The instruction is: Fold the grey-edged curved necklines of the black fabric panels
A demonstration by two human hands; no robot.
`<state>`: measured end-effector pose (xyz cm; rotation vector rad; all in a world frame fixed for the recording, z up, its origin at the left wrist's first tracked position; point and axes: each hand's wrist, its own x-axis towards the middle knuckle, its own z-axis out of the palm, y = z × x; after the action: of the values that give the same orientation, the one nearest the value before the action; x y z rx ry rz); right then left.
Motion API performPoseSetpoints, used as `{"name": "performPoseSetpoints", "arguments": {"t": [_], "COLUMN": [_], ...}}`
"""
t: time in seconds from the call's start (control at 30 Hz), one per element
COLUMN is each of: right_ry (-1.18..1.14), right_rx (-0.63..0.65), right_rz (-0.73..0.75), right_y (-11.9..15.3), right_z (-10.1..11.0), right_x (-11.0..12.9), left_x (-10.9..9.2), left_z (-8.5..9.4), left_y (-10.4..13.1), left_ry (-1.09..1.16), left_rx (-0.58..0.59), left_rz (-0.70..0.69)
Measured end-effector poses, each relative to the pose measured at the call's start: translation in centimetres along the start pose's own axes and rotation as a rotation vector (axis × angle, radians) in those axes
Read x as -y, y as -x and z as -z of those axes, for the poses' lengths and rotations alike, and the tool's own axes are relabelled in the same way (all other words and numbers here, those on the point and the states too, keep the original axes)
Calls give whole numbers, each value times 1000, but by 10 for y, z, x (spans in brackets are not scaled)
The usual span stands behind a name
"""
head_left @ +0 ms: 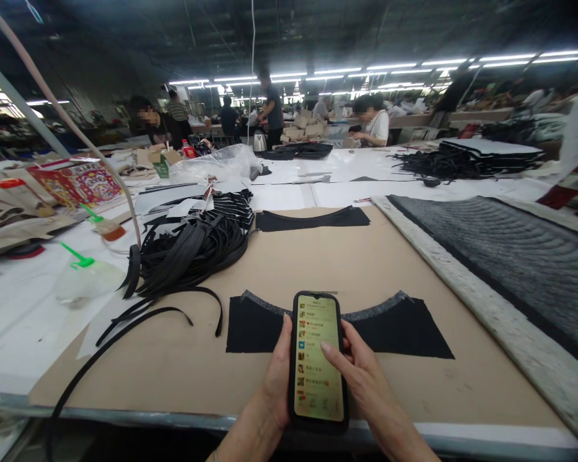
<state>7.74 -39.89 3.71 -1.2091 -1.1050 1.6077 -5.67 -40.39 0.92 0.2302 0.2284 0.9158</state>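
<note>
A smartphone (pixel 318 385) in a black case is held upright over the table's front edge, its lit screen showing a list of rows with small pictures. My left hand (pixel 277 378) grips its left side. Around its right side curl the fingers of my right hand (pixel 363 366), whose thumb rests on or just over the screen. Behind the phone lies a black curved fabric piece (pixel 402 330) with a grey speckled strip along its top edge; the phone covers its middle. Farther back sits another black curved piece (pixel 313 220).
Tan sheeting (pixel 173 366) covers the front table. At left are a heap of black strips (pixel 192 247) and squeeze bottles with green nozzles (pixel 81 263). A board with grey ridged material (pixel 501 256) lies at right. Several people work behind, one in a white top (pixel 378 128).
</note>
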Motion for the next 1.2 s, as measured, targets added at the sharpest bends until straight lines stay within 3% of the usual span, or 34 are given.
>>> {"name": "performPoseSetpoints", "arguments": {"t": [0.2, 0.47, 0.8, 1.1, 1.2], "right_ry": [135, 31, 15, 191, 119], "right_rx": [-51, 15, 31, -135, -31], "right_rz": [75, 13, 13, 57, 40], "right_y": [-1, 1, -2, -4, -2], "right_z": [2, 4, 3, 11, 10], "right_x": [4, 2, 2, -3, 0], "left_x": [-1, 0, 1, -1, -1], "left_z": [5, 2, 4, 4, 2], "left_y": [2, 2, 1, 4, 3], "left_ry": [20, 12, 17, 52, 42], "left_rx": [-62, 9, -8, -42, -22], "left_rz": [16, 8, -5, 5, 4]}}
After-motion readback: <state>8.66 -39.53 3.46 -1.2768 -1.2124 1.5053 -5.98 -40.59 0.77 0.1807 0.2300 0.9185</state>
